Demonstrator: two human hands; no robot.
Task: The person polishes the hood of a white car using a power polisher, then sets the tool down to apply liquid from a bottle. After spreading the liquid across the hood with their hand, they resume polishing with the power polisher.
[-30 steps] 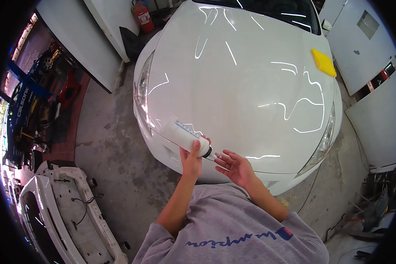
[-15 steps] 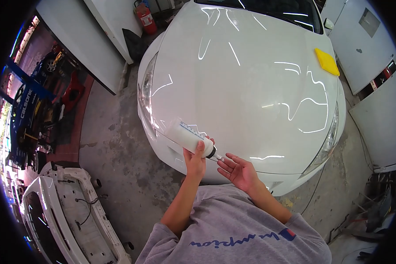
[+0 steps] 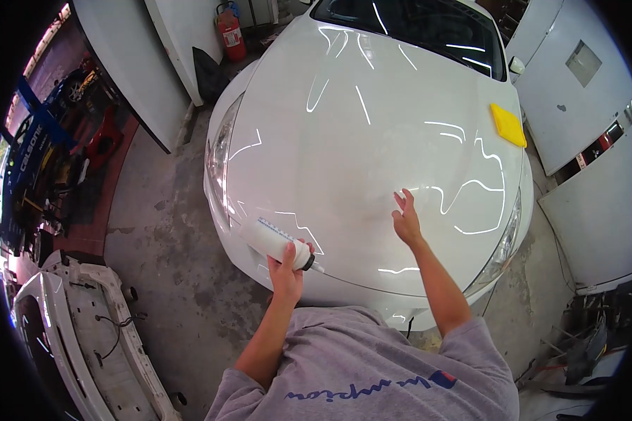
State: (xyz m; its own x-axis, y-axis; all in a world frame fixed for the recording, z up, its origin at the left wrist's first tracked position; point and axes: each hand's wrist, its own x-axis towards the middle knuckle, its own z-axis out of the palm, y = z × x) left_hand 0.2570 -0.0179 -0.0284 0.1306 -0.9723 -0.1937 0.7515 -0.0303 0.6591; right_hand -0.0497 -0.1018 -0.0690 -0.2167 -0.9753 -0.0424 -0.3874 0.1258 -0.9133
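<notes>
My left hand (image 3: 286,275) is wrapped round a white squeeze bottle (image 3: 268,238) with blue print and a black collar. The bottle lies tilted over the front left of the car hood (image 3: 372,154), its pale nozzle pointing down and to the right. Out over the middle of the white hood is my right hand (image 3: 407,223), its fingers bent and drawn together. A small pale spot shows at its fingertips, too small to make out.
A folded yellow cloth (image 3: 507,126) lies on the hood's far right edge. Behind the left fender stands a red fire extinguisher (image 3: 232,34). A detached white car body panel (image 3: 84,330) rests on the floor at left. White doors (image 3: 576,91) flank the car at right.
My right hand has left the bottle's nozzle and moved forward and right over the hood, its fingers closing. The bottle in my left hand has shifted left and slightly nearer me.
</notes>
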